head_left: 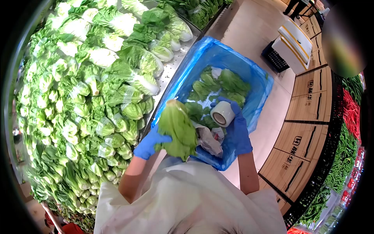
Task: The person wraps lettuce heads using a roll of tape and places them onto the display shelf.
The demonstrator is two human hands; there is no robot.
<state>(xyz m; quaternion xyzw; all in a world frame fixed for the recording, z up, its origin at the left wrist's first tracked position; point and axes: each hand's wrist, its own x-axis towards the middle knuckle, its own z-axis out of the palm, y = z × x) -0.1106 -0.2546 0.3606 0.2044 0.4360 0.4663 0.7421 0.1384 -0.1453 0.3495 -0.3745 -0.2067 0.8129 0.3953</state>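
In a blue glove, my left hand holds a head of leafy green lettuce, its pale cut base pointing up and away from me. My right hand, also gloved in blue, grips a roll of white tape with its hollow core facing me. Both hands are over a crate lined with blue plastic. Inside the crate lie loose green leaves and crumpled pale wrapping, near my right hand.
A sloping display of leafy greens fills the left, with Chinese cabbages along its edge. White foam boxes stand on a dark crate. Cardboard boxes line the right, beside peppers. A person's legs show top right.
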